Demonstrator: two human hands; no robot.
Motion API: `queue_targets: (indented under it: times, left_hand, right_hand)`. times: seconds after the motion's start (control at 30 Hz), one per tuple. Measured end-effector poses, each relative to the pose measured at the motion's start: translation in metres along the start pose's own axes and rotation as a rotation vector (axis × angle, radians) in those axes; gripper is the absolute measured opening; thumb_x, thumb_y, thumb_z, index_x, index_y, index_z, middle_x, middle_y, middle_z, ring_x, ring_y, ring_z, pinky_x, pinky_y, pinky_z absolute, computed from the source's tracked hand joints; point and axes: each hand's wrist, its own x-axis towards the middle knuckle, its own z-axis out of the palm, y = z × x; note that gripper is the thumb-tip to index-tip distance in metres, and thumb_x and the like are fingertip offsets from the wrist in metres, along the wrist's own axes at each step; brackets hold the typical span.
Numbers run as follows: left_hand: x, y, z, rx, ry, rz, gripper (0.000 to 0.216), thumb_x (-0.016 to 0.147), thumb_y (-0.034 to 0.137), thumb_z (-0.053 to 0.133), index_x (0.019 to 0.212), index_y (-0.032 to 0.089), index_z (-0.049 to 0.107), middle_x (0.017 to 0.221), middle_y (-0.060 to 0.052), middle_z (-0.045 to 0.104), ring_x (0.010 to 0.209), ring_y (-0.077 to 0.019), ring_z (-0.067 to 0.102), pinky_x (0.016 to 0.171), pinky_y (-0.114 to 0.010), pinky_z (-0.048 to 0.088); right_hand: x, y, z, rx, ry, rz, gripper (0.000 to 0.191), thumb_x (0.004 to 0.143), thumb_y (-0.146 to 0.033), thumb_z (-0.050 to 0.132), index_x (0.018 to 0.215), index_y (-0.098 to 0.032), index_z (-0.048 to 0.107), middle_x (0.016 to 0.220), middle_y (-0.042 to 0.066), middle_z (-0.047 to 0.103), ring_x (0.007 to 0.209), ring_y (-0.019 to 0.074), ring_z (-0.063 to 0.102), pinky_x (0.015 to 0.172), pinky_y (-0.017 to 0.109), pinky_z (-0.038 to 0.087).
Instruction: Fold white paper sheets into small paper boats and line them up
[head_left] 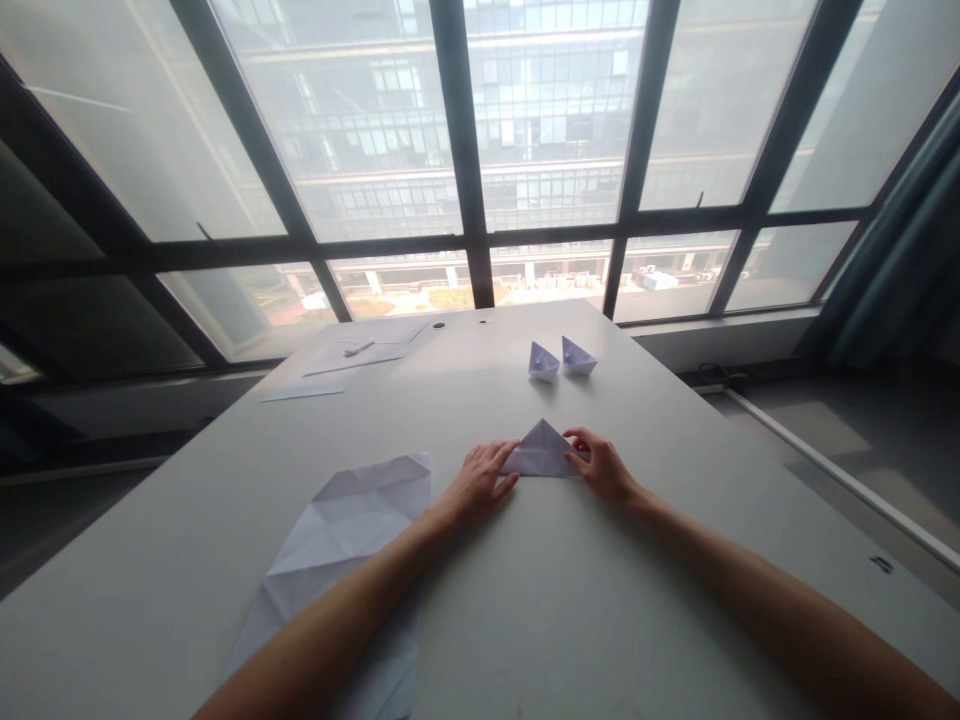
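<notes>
A white paper folded into a flat triangle (541, 450) lies on the grey table (675, 560) in front of me. My left hand (480, 484) rests flat at its left corner, fingers stretched out on the paper's edge. My right hand (600, 466) presses the right corner, with fingers curled on the edge. Two finished paper boats (544, 362) (578, 357) stand side by side further back.
A large creased sheet (345, 530) lies unfolded at my left, partly under my left forearm. Flat sheets with a pen (358, 348) sit at the far left end. Big windows rise behind the table; the floor drops away on the right.
</notes>
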Motion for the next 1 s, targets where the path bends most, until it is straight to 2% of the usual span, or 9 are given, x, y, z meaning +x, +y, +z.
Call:
queue_targets:
  times: [0.13, 0.23, 0.33, 0.5, 0.63, 0.83, 1.0]
  left_hand:
    - [0.0026, -0.0037, 0.0012, -0.046, 0.1, -0.091, 0.044, 0.096, 0.028, 0.055, 0.139, 0.022, 0.048, 0.127, -0.011, 0.06, 0.119, -0.0278, 0.055, 0.108, -0.048, 0.038]
    - [0.0042, -0.0042, -0.0015, -0.059, 0.113, -0.134, 0.022, 0.094, 0.026, 0.056, 0.115, 0.021, 0.061, 0.113, -0.009, 0.063, 0.108, -0.0264, 0.06, 0.099, -0.042, 0.044]
    - [0.0049, -0.0028, -0.004, -0.056, 0.113, -0.15, 0.009, 0.092, 0.025, 0.058, 0.099, 0.02, 0.062, 0.103, -0.008, 0.062, 0.099, -0.0252, 0.061, 0.093, -0.04, 0.046]
    - [0.0045, -0.001, -0.0053, -0.063, 0.132, -0.163, 0.006, 0.091, 0.024, 0.057, 0.093, 0.019, 0.059, 0.096, -0.006, 0.062, 0.092, -0.0234, 0.06, 0.088, -0.038, 0.046]
    - [0.0033, 0.0003, -0.0065, -0.041, 0.117, -0.148, 0.006, 0.092, 0.025, 0.059, 0.091, 0.02, 0.061, 0.1, -0.006, 0.064, 0.097, -0.0247, 0.059, 0.09, -0.039, 0.044]
    - [0.0024, 0.0018, -0.0076, -0.009, 0.116, -0.179, 0.012, 0.091, 0.027, 0.063, 0.102, 0.021, 0.066, 0.107, -0.007, 0.067, 0.105, -0.028, 0.057, 0.092, -0.042, 0.041]
    - [0.0022, -0.0003, -0.0082, -0.007, 0.129, -0.235, 0.012, 0.089, 0.031, 0.066, 0.094, 0.02, 0.067, 0.106, -0.008, 0.066, 0.103, -0.0289, 0.057, 0.09, -0.042, 0.042]
  right_hand:
    - [-0.0005, 0.0017, 0.0014, -0.033, 0.001, -0.012, 0.026, 0.086, -0.027, 0.06, 0.111, -0.02, 0.066, 0.086, 0.004, 0.066, 0.079, 0.0196, 0.063, 0.076, 0.031, 0.048]
    - [-0.0006, 0.0029, 0.0023, -0.045, -0.002, -0.016, 0.027, 0.086, -0.026, 0.06, 0.112, -0.02, 0.066, 0.086, 0.004, 0.066, 0.079, 0.0193, 0.063, 0.075, 0.03, 0.048]
    - [-0.0005, 0.0038, 0.0027, -0.058, -0.006, -0.023, 0.027, 0.087, -0.026, 0.059, 0.112, -0.02, 0.066, 0.087, 0.004, 0.067, 0.079, 0.0193, 0.063, 0.076, 0.03, 0.048]
    - [-0.001, 0.004, 0.0023, -0.075, -0.018, -0.019, 0.029, 0.086, -0.025, 0.059, 0.114, -0.021, 0.066, 0.089, 0.004, 0.067, 0.08, 0.0197, 0.063, 0.076, 0.031, 0.048]
    - [-0.0014, 0.0031, 0.002, -0.087, -0.019, -0.022, 0.03, 0.087, -0.025, 0.059, 0.115, -0.021, 0.065, 0.09, 0.005, 0.067, 0.081, 0.0198, 0.063, 0.077, 0.031, 0.048]
    - [-0.0015, 0.0027, 0.002, -0.095, -0.029, -0.019, 0.03, 0.087, -0.025, 0.059, 0.116, -0.021, 0.065, 0.089, 0.005, 0.067, 0.08, 0.0197, 0.063, 0.076, 0.031, 0.048]
    - [-0.0016, 0.0038, 0.0027, -0.096, -0.027, -0.021, 0.03, 0.087, -0.025, 0.059, 0.116, -0.022, 0.065, 0.09, 0.004, 0.067, 0.08, 0.0194, 0.063, 0.076, 0.03, 0.047]
